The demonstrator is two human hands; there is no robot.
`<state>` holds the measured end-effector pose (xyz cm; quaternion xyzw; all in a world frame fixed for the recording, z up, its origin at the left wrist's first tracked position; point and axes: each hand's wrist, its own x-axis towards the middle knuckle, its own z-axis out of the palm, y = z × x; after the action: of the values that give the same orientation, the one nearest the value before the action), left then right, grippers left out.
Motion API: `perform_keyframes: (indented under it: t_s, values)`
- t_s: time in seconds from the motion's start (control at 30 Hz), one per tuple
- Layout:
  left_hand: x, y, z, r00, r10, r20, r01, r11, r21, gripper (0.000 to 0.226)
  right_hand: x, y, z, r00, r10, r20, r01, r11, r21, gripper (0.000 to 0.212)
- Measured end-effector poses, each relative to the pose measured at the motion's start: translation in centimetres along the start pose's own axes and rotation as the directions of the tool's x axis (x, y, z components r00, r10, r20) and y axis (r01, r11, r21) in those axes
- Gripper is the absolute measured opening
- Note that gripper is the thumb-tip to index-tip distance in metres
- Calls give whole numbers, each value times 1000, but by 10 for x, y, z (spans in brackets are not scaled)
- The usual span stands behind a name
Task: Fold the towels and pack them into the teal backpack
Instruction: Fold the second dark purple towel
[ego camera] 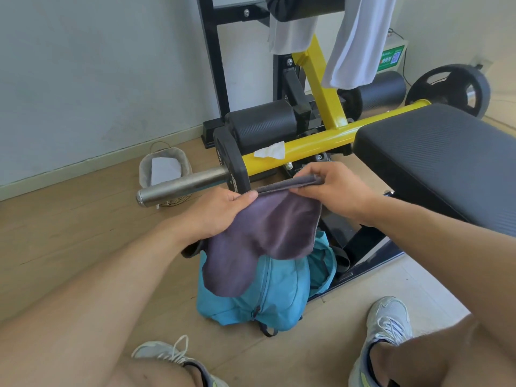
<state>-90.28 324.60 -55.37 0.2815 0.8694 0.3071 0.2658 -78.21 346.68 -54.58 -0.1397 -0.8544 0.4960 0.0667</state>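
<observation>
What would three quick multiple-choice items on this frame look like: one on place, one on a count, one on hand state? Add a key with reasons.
1. Where is the teal fabric backpack?
A. On the black padded bench
B. On the wooden floor, below the hands
C. In the small woven basket

2. How many white towels hang on the black and yellow gym machine?
A. None
B. Two
C. Five

3. What are the hands doing with the dark purple towel?
A. Both pinch its top edge
B. Only the left holds it
C. Neither touches it

Key: 1 B, the backpack sits on the floor between the shoes. 2 B, two white towels drape over the top bar. 3 A, the left hand and right hand each grip the upper edge, and the rest hangs down.
</observation>
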Motion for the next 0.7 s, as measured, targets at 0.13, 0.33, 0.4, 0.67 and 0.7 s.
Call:
perform_keyframes:
  t_s: [0.13,0.33,0.4,0.67,0.7]
  values:
    - [-2,-4,-2,999,-32,32,32,999,-19,91,0,-9,-1,999,-35,-34,41,978,205,13]
    - [-15,23,6,993,116,-33,-117,851,-512,44,-5,-27,2,990,-107,94,100,992,75,17]
    - [-18,31,9,990,132,-48,-135,801,-583,41,-7,-32,5,987,-131,93,123,988,88,19]
    - [-27,45,15,993,113,-19,-94,708,-700,19,-14,-34,5,989,-149,4,146,977,157,29]
    - [-28,45,14,995,99,-12,-78,692,-718,18,-16,-34,5,989,-145,12,141,973,184,28]
